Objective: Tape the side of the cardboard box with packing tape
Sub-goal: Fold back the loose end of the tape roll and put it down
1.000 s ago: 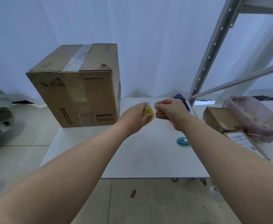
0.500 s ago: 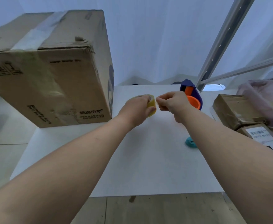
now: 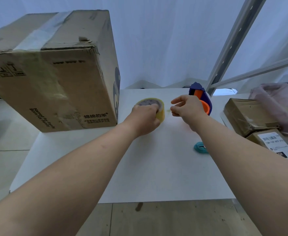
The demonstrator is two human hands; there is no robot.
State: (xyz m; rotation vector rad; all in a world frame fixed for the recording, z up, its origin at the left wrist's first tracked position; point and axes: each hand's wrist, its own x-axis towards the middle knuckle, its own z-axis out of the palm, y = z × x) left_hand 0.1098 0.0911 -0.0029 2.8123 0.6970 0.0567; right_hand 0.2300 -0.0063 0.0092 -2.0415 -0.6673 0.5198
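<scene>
Nearest to the person, the front stretch of the white table [image 3: 140, 176] is bare, with only a small teal cutter [image 3: 200, 147] lying partly hidden behind the right forearm. Farther along, the left hand [image 3: 144, 119] is wrapped around the roll of packing tape [image 3: 152, 106], fingers hooked into the core and the yellowish roll tipped so its open end faces up and toward the box. Just to its right, apart from the roll, the right hand [image 3: 186, 109] is partly open, thumb and forefinger close together in a loose pinch; a faint yellowish smear between it and the roll may be a drawn-out tape end, but it is too blurred to be sure whether anything is held. Right behind that hand stands a blue and orange tape dispenser [image 3: 202, 99], untouched. Off to the right lie a couple of smaller parcels [image 3: 248, 116] and a pinkish bag [image 3: 279, 106]. Farthest back on the left the cardboard box [image 3: 54, 74] sits on the table's corner, well apart from both hands; old clear tape runs over its top and down the near face, but no fresh strip joins the roll to it. By my reckoning the job has hardly begun: the tape is in hand and its end is being found or started, while carrying it to the box, sticking it down along the side, pulling it across and cutting it all remain to do.
</scene>
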